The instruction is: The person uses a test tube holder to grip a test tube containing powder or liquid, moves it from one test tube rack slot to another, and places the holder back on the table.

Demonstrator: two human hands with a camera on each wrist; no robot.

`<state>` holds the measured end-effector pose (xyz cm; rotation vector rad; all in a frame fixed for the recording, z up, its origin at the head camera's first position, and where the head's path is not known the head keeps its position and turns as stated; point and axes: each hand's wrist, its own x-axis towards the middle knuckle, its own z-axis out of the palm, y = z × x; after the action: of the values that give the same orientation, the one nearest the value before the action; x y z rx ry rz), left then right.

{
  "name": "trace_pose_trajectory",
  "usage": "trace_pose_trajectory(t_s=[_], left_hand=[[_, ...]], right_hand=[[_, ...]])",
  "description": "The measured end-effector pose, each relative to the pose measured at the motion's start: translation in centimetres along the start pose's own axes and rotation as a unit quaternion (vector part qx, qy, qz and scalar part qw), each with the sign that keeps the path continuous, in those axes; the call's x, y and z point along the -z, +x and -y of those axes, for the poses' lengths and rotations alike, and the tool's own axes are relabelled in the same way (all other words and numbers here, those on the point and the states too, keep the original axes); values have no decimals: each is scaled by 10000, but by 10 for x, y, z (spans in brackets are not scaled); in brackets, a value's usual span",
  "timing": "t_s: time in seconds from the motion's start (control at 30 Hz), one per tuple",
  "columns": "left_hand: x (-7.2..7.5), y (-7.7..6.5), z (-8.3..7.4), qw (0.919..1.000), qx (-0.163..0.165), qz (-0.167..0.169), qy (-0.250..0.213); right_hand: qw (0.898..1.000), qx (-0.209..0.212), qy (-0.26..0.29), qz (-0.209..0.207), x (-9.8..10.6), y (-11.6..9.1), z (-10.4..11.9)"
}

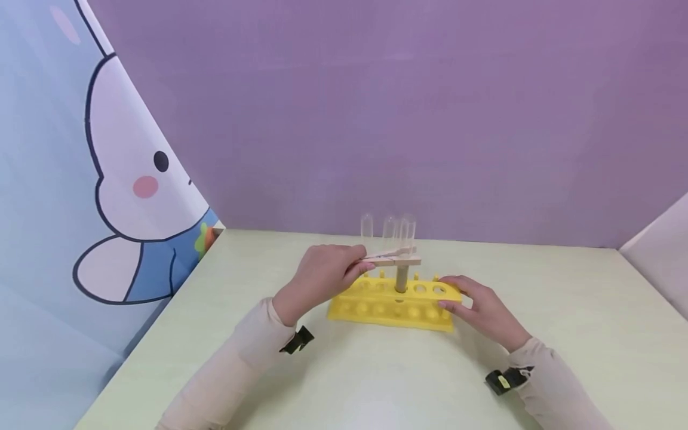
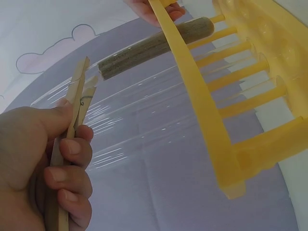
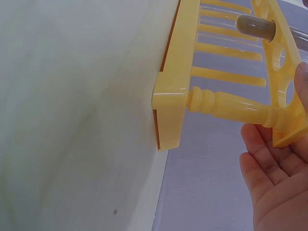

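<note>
My left hand (image 1: 325,275) grips a wooden test tube clamp (image 1: 395,261) by its handles, fingers curled round them in the left wrist view. The clamp's jaws are at the upper part of a test tube (image 2: 154,48) filled partway with grey-brown material. That tube passes through a hole in the top plate of a yellow test tube rack (image 1: 398,321), its rounded bottom above the base in the right wrist view. My right hand (image 1: 486,310) holds the rack's right end, thumb and fingers about the top plate. Clear test tubes (image 1: 366,227) stand behind the clamp.
The rack stands on a pale table (image 1: 376,382). A purple backdrop (image 1: 403,119) rises along the back edge, and a blue curtain with a cartoon figure (image 1: 123,179) hangs on the left. Upright yellow pegs (image 3: 231,74) line one side of the rack.
</note>
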<state>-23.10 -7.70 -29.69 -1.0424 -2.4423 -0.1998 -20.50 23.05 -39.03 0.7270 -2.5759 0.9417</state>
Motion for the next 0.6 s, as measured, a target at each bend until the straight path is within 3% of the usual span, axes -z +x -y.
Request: trace_pose_trajectory(t_s=[0.4,0.6], left_hand=[[-10,-3,-1,9996,6,82,-261],[-15,-6,0,9998,27,82,-159]], right_hand=[[9998,178,-12,-18,-1,0,1],[9999,144,-4,-40,-3,-2,-1]])
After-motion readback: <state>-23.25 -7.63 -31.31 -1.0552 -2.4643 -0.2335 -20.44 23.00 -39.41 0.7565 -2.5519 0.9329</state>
